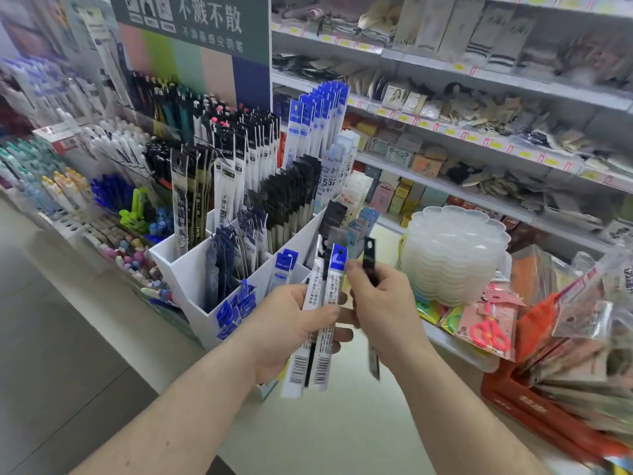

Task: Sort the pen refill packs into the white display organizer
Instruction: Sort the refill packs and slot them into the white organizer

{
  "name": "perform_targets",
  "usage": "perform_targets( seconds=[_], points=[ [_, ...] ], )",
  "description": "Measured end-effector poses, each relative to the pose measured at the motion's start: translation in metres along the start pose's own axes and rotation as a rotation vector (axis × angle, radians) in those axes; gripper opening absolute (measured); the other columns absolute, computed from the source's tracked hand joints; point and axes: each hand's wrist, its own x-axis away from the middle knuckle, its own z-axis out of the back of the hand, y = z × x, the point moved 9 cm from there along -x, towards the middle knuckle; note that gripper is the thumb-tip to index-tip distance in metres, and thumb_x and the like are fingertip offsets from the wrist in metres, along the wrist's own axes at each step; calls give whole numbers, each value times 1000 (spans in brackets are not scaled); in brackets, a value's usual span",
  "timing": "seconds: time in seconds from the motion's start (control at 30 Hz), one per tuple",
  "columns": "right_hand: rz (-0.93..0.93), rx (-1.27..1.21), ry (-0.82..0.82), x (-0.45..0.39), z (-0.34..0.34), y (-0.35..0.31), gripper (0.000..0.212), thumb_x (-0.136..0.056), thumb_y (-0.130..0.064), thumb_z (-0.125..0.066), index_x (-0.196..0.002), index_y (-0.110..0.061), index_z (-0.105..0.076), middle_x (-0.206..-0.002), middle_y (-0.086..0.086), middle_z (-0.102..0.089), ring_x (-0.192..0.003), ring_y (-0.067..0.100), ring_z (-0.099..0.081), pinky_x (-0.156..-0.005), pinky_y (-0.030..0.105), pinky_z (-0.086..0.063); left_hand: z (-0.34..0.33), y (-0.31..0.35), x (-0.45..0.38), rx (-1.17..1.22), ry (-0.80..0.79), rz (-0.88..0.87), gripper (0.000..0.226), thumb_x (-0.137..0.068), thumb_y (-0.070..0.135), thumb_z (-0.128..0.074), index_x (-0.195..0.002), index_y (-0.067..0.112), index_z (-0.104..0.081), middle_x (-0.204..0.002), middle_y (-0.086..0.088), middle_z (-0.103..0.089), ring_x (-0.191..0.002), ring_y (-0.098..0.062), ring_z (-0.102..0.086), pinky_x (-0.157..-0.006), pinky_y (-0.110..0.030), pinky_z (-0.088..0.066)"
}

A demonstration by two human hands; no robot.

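Nearest the camera, the left hand (291, 327) grips a small fan of white refill packs (317, 323), long and narrow with barcodes at the lower end and a blue header on the rightmost one; its thumb lies across their fronts and its fingers curl behind. Just beside it, the right hand (383, 310) pinches a single slim black refill pack (370, 265), held roughly upright, its lower end blurred below the palm. Both forearms reach in from the bottom edge. Beyond the hands stands the white display organizer (191, 272), its slanted compartments holding blue, black and white packs. Farther right sits a stack of clear scalloped trays (452, 255), with store shelves (479, 77) behind.
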Motion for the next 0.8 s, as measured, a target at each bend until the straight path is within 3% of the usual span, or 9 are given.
perform_targets(
  seconds=[0.07, 0.13, 0.2, 0.3, 0.37, 0.47, 0.57, 0.67, 0.8],
  points=[
    [23, 115, -46, 4, -6, -2, 21, -89, -33, -72, -85, -13, -69, -71, 2, -72, -65, 21, -71, -54, 41, -60, -2, 1, 2, -62, -12, -19, 14, -99, 3, -55, -104, 7, -67, -83, -3, -76, -78, -20, -73, -75, -37, -59],
    [15, 144, -88, 6, -9, -3, 15, -81, -27, -81, -85, -15, -72, -73, 1, -74, -66, 18, -72, -54, 34, -60, -3, 3, 3, -104, -19, -32, 15, -97, 3, -59, -104, 10, -69, -86, -3, -77, -78, -20, -74, -72, -34, -60],
    [9, 52, -125, 5, -8, -5, 9, -81, -16, -81, -83, -12, -72, -69, -2, -74, -61, 12, -71, -50, 25, -56, 0, 4, 3, -92, -3, -35, 14, -93, 3, -64, -102, 11, -71, -91, -7, -77, -79, -22, -74, -71, -31, -58],
    [-15, -49, -167, 4, -5, -6, 10, -89, -10, -72, -79, -8, -69, -50, -8, -62, -41, 1, -55, -41, 14, -41, 10, 6, 5, -54, 63, -32, 18, -89, 8, -68, -107, 6, -69, -94, -12, -77, -84, -26, -74, -75, -38, -60],
    [-46, -104, -148, -2, 0, -1, 18, -91, -15, -70, -74, -11, -66, -50, -4, -54, -41, 5, -43, -44, 18, -34, 19, 11, 8, -33, 126, -50, 15, -91, 9, -65, -105, 5, -68, -93, -9, -78, -85, -24, -75, -77, -38, -61],
    [-28, -127, -47, -17, 14, 1, 27, -92, -24, -70, -68, -17, -61, -53, -2, -42, -49, 13, -28, -48, 27, -26, 50, 27, 20, 10, 298, -136, 9, -94, 7, -60, -100, 4, -66, -88, -11, -76, -71, -18, -73, -64, -32, -61],
    [63, -98, -29, -29, 16, -12, 25, -94, -23, -67, -70, -19, -62, -55, -6, -46, -47, 9, -34, -48, 25, -28, 84, 42, 34, 45, 433, -232, 8, -97, 8, -57, -96, 8, -65, -80, -7, -76, -63, -17, -71, -57, -28, -60],
    [161, -13, -55, -34, -1, -26, 24, -95, -20, -66, -76, -5, -65, -56, -5, -51, -46, 6, -39, -47, 16, -33, 103, 48, 44, 103, 486, -260, 8, -97, 8, -56, -96, 8, -65, -76, -6, -75, -60, -18, -70, -55, -27, -59],
    [223, 155, -141, -44, -43, -22, 34, -94, -24, -68, -83, 8, -62, -65, 8, -46, -58, 14, -36, -57, 28, -28, 110, 46, 51, 138, 497, -262, 9, -97, 9, -57, -100, 7, -65, -77, -8, -74, -62, -19, -70, -56, -28, -60]
  ],
)
